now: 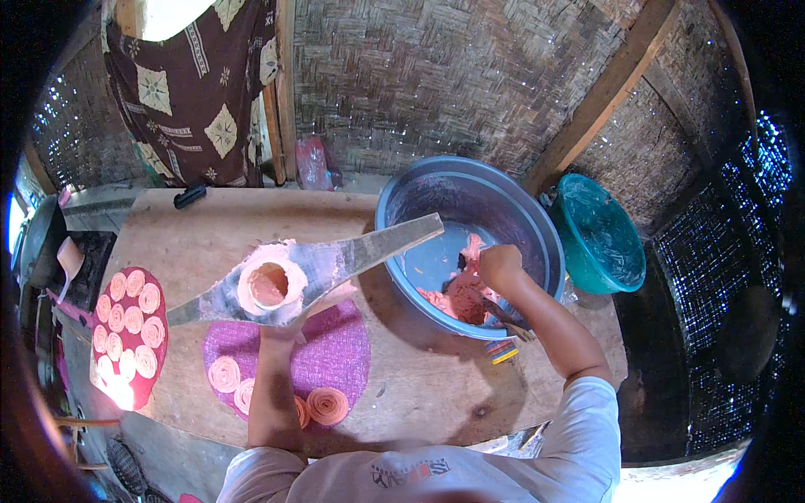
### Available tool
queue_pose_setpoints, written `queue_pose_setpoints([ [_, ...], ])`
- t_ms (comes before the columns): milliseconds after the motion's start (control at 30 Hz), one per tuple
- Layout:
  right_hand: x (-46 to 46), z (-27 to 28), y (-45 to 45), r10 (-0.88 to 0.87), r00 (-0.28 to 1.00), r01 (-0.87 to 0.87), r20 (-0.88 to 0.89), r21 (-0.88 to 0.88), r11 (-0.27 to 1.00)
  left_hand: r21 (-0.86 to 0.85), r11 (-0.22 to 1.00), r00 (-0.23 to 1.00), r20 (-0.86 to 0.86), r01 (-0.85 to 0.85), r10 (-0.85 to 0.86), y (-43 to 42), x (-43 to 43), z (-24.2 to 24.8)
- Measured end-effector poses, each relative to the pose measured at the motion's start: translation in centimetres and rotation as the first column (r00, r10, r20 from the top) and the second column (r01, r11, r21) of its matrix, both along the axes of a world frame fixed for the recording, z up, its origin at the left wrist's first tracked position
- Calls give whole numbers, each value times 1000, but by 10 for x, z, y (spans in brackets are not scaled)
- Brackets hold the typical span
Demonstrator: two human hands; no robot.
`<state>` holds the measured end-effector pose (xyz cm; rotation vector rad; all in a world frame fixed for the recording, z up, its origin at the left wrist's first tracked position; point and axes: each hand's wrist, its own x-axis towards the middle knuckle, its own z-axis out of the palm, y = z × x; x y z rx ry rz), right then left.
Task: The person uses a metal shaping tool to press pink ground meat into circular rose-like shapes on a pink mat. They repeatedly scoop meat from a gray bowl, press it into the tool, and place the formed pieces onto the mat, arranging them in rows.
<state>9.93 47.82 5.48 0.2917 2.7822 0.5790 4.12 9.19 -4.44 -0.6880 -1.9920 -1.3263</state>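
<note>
My left hand [284,333] holds up a two-armed press [324,267] with a round central tube, its fingers mostly hidden beneath. Pink dough is smeared about the tube's mouth and lines its inside. Inside the large blue-grey plastic basin [409,188], my right hand [501,267] is closed in a fist, with pink dough [473,248] sticking out at its left side. More pink dough [465,302] lies beneath the fist, near a flat dark stick [506,317] at the basin's near rim. Under my left arm is a round purple woven mat [330,358] bearing several pink dough coils [327,405].
Further left, a red round mat [160,352] carries many similar coils. A green plastic basin [602,236] stands right of the blue-grey one. A small black object [190,197] sits at the wooden table's [415,383] back edge. Behind rises a woven bamboo wall [427,88].
</note>
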Motion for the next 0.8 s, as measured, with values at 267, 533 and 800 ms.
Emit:
queue_pose_setpoints([
  [267, -21, -22, 33, -37, 996, 37, -87, -4, 999, 216, 959, 962, 162, 184, -221, 4, 5, -3],
  [533, 0, -13, 34, 15, 997, -11, -79, 50, 999, 205, 966, 967, 167, 159, -194, 3, 7, -2],
  [800, 17, 69, 97, -35, 985, -3, -168, -223, 975, 180, 974, 972, 165, 136, -166, 0, 3, -3],
])
